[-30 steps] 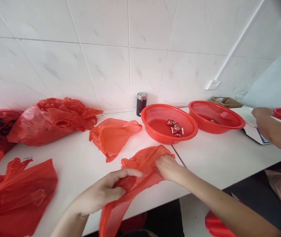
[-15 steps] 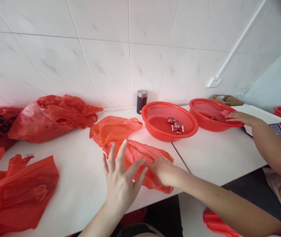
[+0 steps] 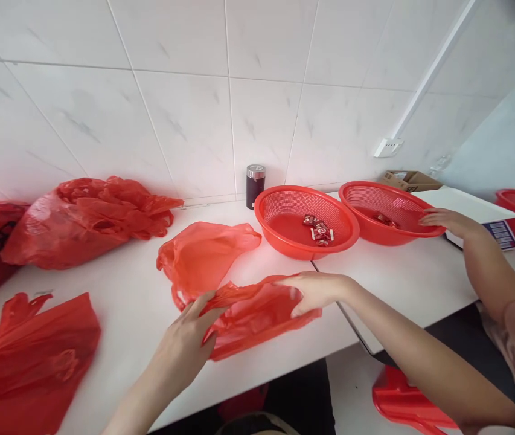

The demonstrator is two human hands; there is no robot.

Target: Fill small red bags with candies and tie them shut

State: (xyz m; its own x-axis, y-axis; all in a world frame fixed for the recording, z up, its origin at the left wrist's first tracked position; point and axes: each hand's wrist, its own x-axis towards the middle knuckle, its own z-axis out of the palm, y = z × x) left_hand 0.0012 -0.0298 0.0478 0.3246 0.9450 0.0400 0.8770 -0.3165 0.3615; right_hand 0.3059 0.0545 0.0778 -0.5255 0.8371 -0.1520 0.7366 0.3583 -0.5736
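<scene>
A thin red plastic bag (image 3: 261,323) lies on the white table in front of me, its mouth spread wide. My left hand (image 3: 189,338) grips the bag's left end, thumb and fingers around the film. At the right end my right hand (image 3: 318,291) holds the far rim, its thumb on the inner side; some fingertips are covered by the film. Just behind, another crumpled red bag (image 3: 207,251) rests on the table. Beyond my right hand stands a red mesh basket (image 3: 279,238) with several small dark-red wrapped packets (image 3: 321,232) in it.
A second red basket (image 3: 352,208) stands to the right, with a co-worker's hand (image 3: 451,220) at its rim. Behind are a dark flask (image 3: 255,187), a white scale (image 3: 470,205) and a cardboard box (image 3: 409,180). More red bags (image 3: 85,229) fill the left side.
My left hand, spread above the bag before, has lowered and taken hold of it. The bag's mouth has been pulled wider, and my right hand has moved slightly up along it.
</scene>
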